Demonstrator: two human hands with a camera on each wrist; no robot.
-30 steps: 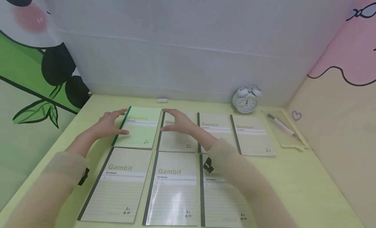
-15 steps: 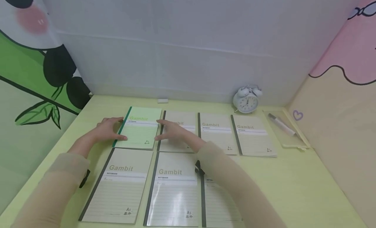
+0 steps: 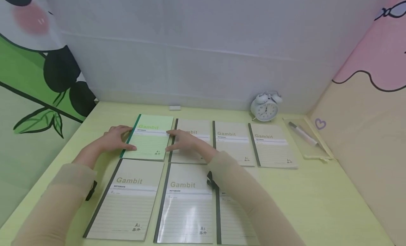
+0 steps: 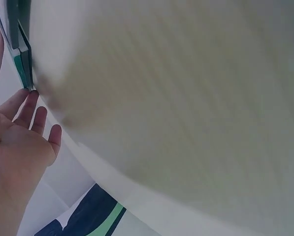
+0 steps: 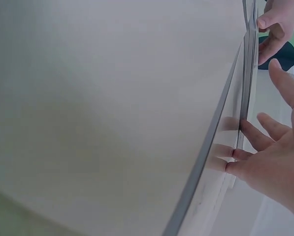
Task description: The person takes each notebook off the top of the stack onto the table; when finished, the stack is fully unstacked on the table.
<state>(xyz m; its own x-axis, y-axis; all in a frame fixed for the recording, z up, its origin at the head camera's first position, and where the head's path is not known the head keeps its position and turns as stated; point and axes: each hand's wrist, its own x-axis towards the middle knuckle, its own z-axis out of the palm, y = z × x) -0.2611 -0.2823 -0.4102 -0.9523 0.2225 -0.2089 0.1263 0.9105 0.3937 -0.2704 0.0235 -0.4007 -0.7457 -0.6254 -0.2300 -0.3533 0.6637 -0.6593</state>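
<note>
A notebook with a green-tinted cover and green spine (image 3: 152, 142) lies at the back left of the table, in the head view. My left hand (image 3: 110, 139) is at its spine side, thumb over the cover's lower left and fingertips by the spine. On the opposite side, my right hand (image 3: 186, 140) has its fingertips at the notebook's right edge. That hand is above a pale notebook with a dark spine (image 3: 194, 124), partly hiding it. Both wrist views show fingers extended, the right fingertips touching notebook edges (image 5: 247, 88).
Two more pale notebooks (image 3: 234, 152) continue the back row. Three lie in front, including a left one (image 3: 123, 207); my right sleeve covers part of another (image 3: 233, 217). Behind stand a white alarm clock (image 3: 267, 111) and a small white block (image 3: 174, 108). A marker (image 3: 302, 134) lies on a pouch at right.
My right hand has moved left and nearer, from over the neighbouring notebook to the green notebook's right edge. My left fingers have drawn slightly nearer along the spine. The notebooks look nearly unmoved.
</note>
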